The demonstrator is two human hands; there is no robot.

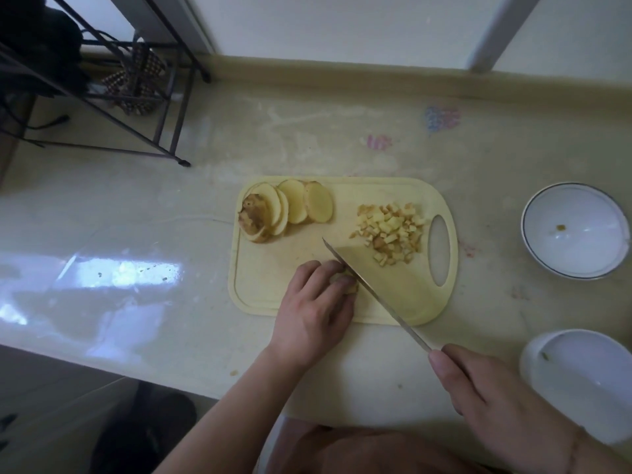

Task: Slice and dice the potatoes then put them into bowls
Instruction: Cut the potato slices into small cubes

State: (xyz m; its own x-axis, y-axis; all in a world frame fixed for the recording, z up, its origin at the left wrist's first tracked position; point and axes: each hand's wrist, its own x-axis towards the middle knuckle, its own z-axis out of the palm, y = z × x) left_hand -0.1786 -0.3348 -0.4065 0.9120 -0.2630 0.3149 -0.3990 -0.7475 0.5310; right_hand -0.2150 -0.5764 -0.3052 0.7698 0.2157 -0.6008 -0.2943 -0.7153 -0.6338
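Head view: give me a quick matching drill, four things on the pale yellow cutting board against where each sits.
Things:
1. round potato slices
2. heap of diced potato cubes
3. steel knife blade
4. oval handle hole

Places:
A. board's right edge
B. far left corner
C. diagonal across the near half, beside the left hand
D. far right, beside the hole

Pairs: 1-B, 2-D, 3-C, 4-A
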